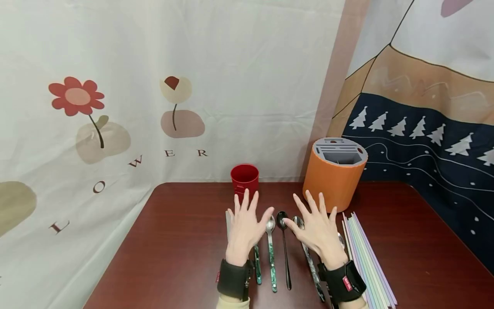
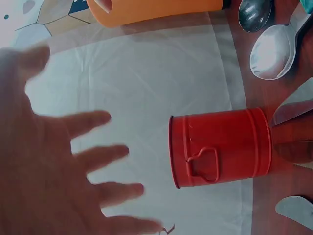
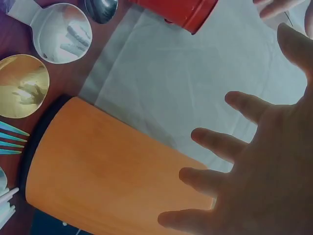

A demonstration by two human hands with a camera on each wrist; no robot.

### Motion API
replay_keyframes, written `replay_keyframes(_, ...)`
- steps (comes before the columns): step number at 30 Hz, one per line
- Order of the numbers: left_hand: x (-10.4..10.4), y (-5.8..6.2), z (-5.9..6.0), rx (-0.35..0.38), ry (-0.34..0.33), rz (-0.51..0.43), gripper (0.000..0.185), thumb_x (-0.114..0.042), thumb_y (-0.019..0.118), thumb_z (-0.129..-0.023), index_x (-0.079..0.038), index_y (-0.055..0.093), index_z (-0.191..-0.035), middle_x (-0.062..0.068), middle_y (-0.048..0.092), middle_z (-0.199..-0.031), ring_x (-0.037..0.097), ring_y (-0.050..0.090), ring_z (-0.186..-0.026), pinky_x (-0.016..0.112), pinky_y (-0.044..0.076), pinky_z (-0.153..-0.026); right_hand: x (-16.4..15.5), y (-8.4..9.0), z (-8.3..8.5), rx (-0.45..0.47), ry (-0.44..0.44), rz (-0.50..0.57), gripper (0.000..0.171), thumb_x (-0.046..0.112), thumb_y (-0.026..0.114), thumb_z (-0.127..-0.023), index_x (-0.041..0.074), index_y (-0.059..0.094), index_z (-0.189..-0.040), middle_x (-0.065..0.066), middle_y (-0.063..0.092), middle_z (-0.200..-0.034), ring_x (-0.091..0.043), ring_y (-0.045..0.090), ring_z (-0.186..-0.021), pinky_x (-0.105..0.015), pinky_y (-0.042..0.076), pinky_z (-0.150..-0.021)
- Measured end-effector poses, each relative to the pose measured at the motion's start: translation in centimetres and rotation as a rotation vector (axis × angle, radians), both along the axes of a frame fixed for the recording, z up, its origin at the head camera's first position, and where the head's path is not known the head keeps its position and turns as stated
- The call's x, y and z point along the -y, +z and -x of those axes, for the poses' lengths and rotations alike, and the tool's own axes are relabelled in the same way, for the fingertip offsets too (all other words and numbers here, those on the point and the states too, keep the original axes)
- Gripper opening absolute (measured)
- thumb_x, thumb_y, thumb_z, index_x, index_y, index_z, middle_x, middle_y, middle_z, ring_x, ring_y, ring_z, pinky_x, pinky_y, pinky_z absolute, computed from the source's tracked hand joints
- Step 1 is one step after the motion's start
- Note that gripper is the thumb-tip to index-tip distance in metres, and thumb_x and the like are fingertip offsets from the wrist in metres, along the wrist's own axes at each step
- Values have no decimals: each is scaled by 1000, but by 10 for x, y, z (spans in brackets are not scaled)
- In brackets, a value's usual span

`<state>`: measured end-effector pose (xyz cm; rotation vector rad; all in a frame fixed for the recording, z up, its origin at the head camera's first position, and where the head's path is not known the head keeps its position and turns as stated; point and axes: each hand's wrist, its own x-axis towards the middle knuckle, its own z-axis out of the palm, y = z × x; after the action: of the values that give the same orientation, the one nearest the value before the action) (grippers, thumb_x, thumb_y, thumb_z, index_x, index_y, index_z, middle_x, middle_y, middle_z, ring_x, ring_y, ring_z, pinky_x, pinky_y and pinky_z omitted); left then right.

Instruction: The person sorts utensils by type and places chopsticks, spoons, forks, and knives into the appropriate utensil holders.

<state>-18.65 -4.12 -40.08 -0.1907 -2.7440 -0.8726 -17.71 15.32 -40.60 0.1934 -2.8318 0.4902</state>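
My left hand (image 1: 245, 229) hovers with fingers spread over the cutlery, in front of a red metal cup (image 1: 245, 178) with a small wire handle. Fingers likewise splayed, my right hand (image 1: 318, 231) is held in front of an orange cutlery holder (image 1: 332, 184) with a grey slotted top. Neither hand holds anything. Between them lie a green-handled spoon (image 1: 270, 240) and a black spoon (image 1: 284, 240). Another spoon (image 1: 308, 259) lies partly under the right hand. In the right wrist view a gold spoon (image 3: 23, 85) and a fork (image 3: 12, 138) show beside the holder's base.
Pastel straws (image 1: 368, 262) lie in a bundle on the right of the dark red-brown table (image 1: 185, 240). Knife blades (image 2: 296, 105) show near the cup's base in the left wrist view. A printed curtain (image 1: 247, 86) hangs behind the table.
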Motion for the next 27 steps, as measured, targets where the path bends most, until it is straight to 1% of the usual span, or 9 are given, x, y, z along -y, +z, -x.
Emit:
replay_keyframes(3, 7, -3, 0, -44, 93, -21, 60, -49, 50, -93, -7, 50, -137, 20, 48, -140, 44, 44, -129, 61, 43, -96, 1, -2, 0, 12, 13, 21, 73, 59, 53, -87, 22, 36, -147, -18, 29, -154, -46, 14, -144, -76, 10, -105)
replay_keyframes(6, 19, -7, 0, -48, 212, 28, 45, -33, 62, -89, 3, 61, -115, 23, 63, -110, 41, 62, -99, 52, 54, -73, 2, -4, 3, 24, 38, 39, 69, 54, 52, -90, 18, 37, -147, -20, 31, -153, -47, 17, -143, -74, 12, -106)
replay_keyframes(8, 29, -10, 0, 15, 263, 59, 31, -23, 69, -84, 5, 65, -96, 20, 65, -90, 38, 65, -80, 48, 54, -62, 4, -6, 5, 26, 67, 52, 65, 48, 54, -91, 14, 39, -145, -21, 33, -151, -47, 21, -142, -73, 15, -106)
replay_keyframes(11, 42, -16, -2, 183, 287, 77, 20, -14, 75, -77, 1, 63, -74, 17, 64, -74, 34, 64, -68, 45, 52, -56, 9, -8, 11, 17, 130, 64, 60, 38, 59, -91, 9, 45, -141, -22, 39, -147, -46, 30, -139, -71, 24, -104)
replay_keyframes(14, 51, -23, 0, 329, 286, 94, 17, -11, 77, -73, -1, 64, -68, 15, 65, -73, 32, 64, -67, 44, 51, -55, 19, -5, 23, 10, 216, 90, 56, 31, 64, -89, 6, 49, -138, -22, 43, -145, -43, 36, -137, -64, 32, -104)
replay_keyframes(17, 53, -30, 3, 393, 296, 107, 13, -9, 77, -70, -1, 68, -74, 17, 68, -81, 34, 65, -73, 45, 52, -58, 35, 4, 43, -18, 299, 106, 54, 27, 64, -90, 5, 50, -136, -19, 45, -144, -38, 44, -133, -54, 40, -104)
replay_keyframes(21, 52, -36, 7, 418, 315, 100, 9, -5, 73, -70, 0, 68, -77, 19, 69, -86, 36, 66, -77, 46, 53, -60, 58, 13, 75, -57, 394, 77, 54, 25, 63, -91, 4, 47, -138, -16, 46, -143, -32, 50, -128, -45, 46, -101)
replay_keyframes(24, 51, -39, 9, 422, 312, 87, 5, -3, 70, -72, 0, 66, -74, 19, 68, -85, 36, 66, -76, 46, 53, -61, 71, 12, 94, -60, 432, 4, 56, 25, 62, -91, 2, 45, -139, -17, 43, -146, -33, 46, -132, -45, 42, -106)
replay_keyframes(27, 51, -40, 9, 404, 299, 70, 4, -2, 68, -72, 0, 64, -72, 18, 66, -79, 35, 64, -73, 45, 52, -61, 78, 7, 106, -60, 427, -68, 56, 26, 61, -92, 0, 45, -139, -18, 41, -147, -34, 40, -136, -47, 35, -111)
